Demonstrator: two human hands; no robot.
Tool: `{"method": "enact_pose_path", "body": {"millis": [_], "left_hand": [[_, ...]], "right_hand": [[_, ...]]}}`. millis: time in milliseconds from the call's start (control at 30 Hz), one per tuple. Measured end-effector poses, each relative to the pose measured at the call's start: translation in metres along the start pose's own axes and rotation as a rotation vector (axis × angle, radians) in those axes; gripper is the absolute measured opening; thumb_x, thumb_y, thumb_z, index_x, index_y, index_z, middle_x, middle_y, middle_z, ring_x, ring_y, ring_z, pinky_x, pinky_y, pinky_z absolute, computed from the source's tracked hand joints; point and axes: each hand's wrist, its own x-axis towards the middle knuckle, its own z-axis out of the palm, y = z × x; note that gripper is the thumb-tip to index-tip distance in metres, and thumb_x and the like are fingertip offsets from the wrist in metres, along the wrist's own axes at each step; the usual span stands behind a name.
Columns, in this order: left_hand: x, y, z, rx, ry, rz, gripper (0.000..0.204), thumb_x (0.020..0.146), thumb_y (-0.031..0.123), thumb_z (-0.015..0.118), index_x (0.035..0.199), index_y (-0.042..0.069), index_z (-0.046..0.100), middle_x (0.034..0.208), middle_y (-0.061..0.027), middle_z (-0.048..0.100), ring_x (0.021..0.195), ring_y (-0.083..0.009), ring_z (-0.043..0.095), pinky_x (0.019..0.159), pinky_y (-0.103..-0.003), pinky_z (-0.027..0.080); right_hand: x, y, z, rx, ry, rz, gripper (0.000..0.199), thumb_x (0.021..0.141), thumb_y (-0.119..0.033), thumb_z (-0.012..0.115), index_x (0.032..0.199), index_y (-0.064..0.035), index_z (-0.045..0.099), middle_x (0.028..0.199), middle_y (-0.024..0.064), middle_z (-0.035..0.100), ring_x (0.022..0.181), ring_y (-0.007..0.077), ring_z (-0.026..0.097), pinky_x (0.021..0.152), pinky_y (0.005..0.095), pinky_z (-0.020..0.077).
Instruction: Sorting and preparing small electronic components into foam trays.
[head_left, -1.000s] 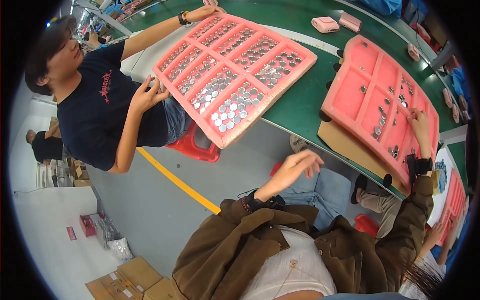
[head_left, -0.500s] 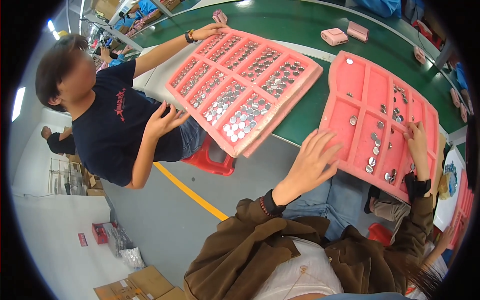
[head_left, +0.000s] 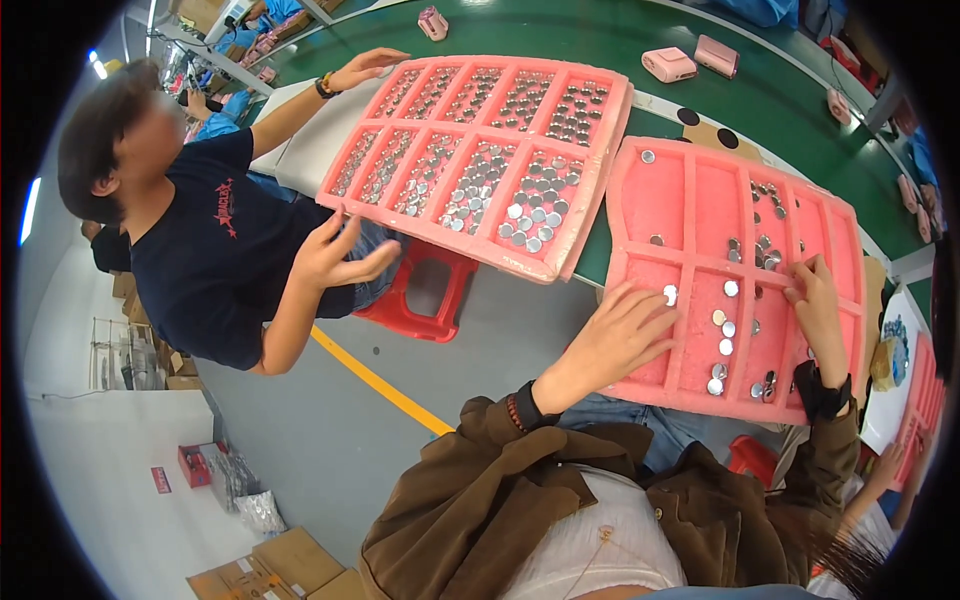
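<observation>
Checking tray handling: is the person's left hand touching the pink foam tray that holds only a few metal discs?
Touching. The head view shows the left hand lying flat on the sparsely filled pink foam tray, its fingers across the divider.

We are wearing a brown jacket (head_left: 480, 510) over a white ribbed top (head_left: 600, 555), a dark beaded bracelet (head_left: 517, 412), and a black wristband (head_left: 825, 385).
</observation>
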Motion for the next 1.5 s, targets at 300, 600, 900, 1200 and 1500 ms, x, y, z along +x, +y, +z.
{"method": "enact_pose_path", "body": {"millis": [300,600,900,1200,1500], "left_hand": [[-0.005,-0.003,-0.018,0.021,-0.073,-0.077,0.038,0.082,0.017,0.063,0.117,0.007,0.057,0.119,-0.0140,0.052,0.112,-0.0292,0.050,0.100,-0.043,0.038],[0.027,-0.039,-0.010,-0.013,0.036,-0.154,0.035,0.077,0.008,0.062,0.111,0.005,0.058,0.121,-0.0168,0.051,0.115,-0.0346,0.048,0.100,-0.044,0.036],[0.043,-0.037,-0.001,-0.200,0.049,-0.257,0.027,0.086,0.009,0.055,0.111,0.006,0.062,0.123,-0.0121,0.057,0.119,-0.0304,0.048,0.105,-0.042,0.031],[0.040,-0.037,0.000,-0.156,0.017,-0.319,0.030,0.085,0.008,0.056,0.114,0.006,0.061,0.125,-0.0093,0.056,0.121,-0.0297,0.047,0.106,-0.041,0.030],[0.042,-0.039,-0.001,-0.164,-0.003,-0.335,0.032,0.084,0.006,0.057,0.115,0.006,0.061,0.126,-0.0093,0.056,0.121,-0.0299,0.046,0.106,-0.041,0.030]], "right_hand": [[-0.005,0.007,0.014,0.036,-0.010,-0.014,0.027,0.073,0.002,0.062,0.100,0.0031,0.059,0.096,0.0161,0.050,0.092,0.0336,0.052,0.081,0.0389,0.0430],[0.003,0.009,0.021,-0.001,0.052,-0.158,0.029,0.078,-0.008,0.063,0.105,0.0006,0.058,0.097,0.0167,0.051,0.093,0.0350,0.052,0.081,0.0382,0.0437],[0.004,0.014,-0.016,-0.012,-0.057,-0.158,0.026,0.081,-0.011,0.062,0.106,-0.0005,0.057,0.102,0.0132,0.049,0.094,0.0291,0.052,0.082,0.0351,0.0430],[0.049,-0.001,-0.004,-0.001,-0.214,-0.235,0.022,0.081,-0.011,0.059,0.101,-0.0013,0.058,0.101,0.0112,0.052,0.092,0.0262,0.055,0.079,0.0346,0.0443],[0.062,-0.007,-0.003,0.039,-0.349,-0.186,0.015,0.078,-0.006,0.063,0.089,0.0003,0.055,0.094,0.0097,0.052,0.086,0.0241,0.057,0.073,0.0332,0.0459]]}}
